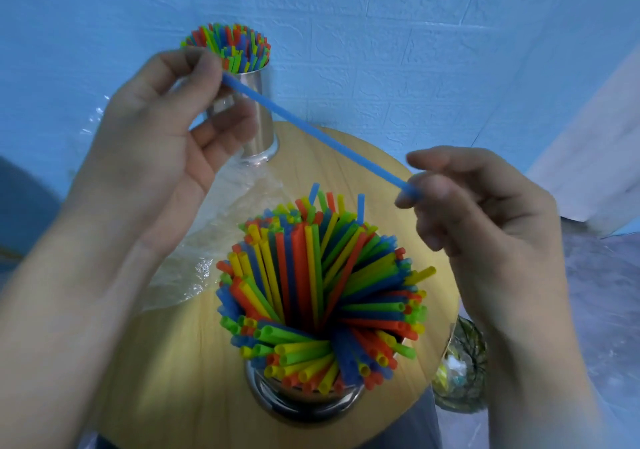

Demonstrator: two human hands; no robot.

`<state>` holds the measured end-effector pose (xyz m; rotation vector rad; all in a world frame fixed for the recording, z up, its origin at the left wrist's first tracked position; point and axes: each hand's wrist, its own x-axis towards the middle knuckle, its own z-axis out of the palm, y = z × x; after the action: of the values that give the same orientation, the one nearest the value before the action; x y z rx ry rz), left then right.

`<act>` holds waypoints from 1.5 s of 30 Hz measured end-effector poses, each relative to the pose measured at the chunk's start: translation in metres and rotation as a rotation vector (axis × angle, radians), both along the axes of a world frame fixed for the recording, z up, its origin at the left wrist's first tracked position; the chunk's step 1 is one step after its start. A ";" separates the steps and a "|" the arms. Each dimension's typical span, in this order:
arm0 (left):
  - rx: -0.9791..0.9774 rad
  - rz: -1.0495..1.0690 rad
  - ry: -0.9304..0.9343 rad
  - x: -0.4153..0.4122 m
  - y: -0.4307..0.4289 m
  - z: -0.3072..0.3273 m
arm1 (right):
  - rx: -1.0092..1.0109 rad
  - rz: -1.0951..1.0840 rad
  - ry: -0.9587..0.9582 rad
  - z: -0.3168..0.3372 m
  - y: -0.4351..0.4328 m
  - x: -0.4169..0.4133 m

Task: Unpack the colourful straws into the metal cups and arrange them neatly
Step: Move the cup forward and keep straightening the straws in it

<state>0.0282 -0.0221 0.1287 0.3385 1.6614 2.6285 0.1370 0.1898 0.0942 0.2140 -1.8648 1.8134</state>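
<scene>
A single blue straw stretches slantwise above the table. My left hand pinches its far upper end between thumb and forefinger. My right hand pinches its lower end. Below them a near metal cup is packed with red, yellow, green and blue straws that fan outward. A far metal cup, partly behind my left hand, stands at the table's back edge full of upright coloured straws.
The cups stand on a round wooden table. Crumpled clear plastic wrap lies on its left side. A mesh waste basket sits on the floor at the right. A blue wall rises behind.
</scene>
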 end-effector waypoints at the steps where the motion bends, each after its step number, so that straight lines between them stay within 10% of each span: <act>1: -0.033 -0.001 0.005 0.003 0.001 -0.001 | -0.061 -0.012 0.020 0.001 0.001 0.000; 13: -0.888 -0.579 0.316 0.019 0.003 -0.006 | -0.001 -0.210 0.078 0.015 0.005 0.006; 17: -1.003 -0.499 0.291 0.021 0.007 -0.008 | 0.410 -0.083 -0.114 0.011 -0.004 0.009; 21: -1.147 -0.283 0.298 0.024 0.011 -0.008 | 0.289 -0.119 -0.126 0.012 -0.006 0.011; 30: -1.168 -0.168 0.235 0.030 0.013 -0.005 | 0.565 -0.099 -0.231 0.002 -0.002 0.004; 45: -1.123 -0.298 0.208 0.038 0.008 -0.005 | 0.086 -0.006 -0.337 -0.008 0.009 -0.010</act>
<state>0.0665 -0.0138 0.1233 0.7073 2.5340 1.1778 0.1270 0.1984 0.0867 -0.0735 -2.1707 1.8564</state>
